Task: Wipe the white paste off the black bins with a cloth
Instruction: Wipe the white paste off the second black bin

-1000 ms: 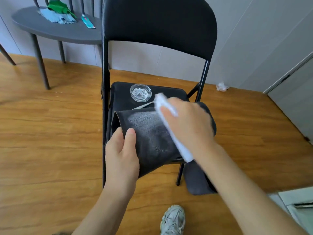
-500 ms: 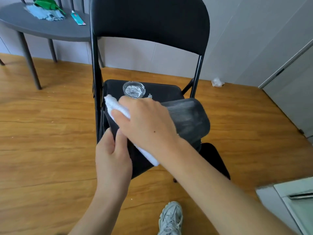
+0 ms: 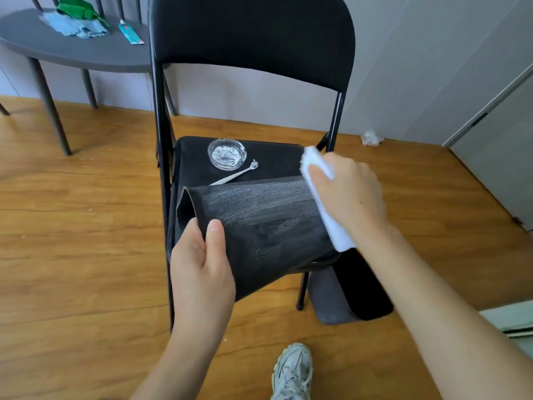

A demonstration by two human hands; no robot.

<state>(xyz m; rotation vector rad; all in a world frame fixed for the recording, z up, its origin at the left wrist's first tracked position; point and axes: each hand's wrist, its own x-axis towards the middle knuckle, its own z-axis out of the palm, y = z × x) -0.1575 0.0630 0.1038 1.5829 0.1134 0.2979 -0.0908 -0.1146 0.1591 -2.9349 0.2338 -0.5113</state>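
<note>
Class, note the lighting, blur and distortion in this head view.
Head view: soft, even daylight; wide-angle bending of the chair back; slight motion blur on the right hand and cloth; the left hand and black bin sharp.

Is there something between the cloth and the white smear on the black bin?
Nothing visible. The right hand holds the cloth against the bin, with the smear bare beside it. The left hand grips the rim, clear of it.

Dish [image 3: 227, 153] on chair seat [image 3: 271, 160]; bin [image 3: 259, 223] before it.
</note>
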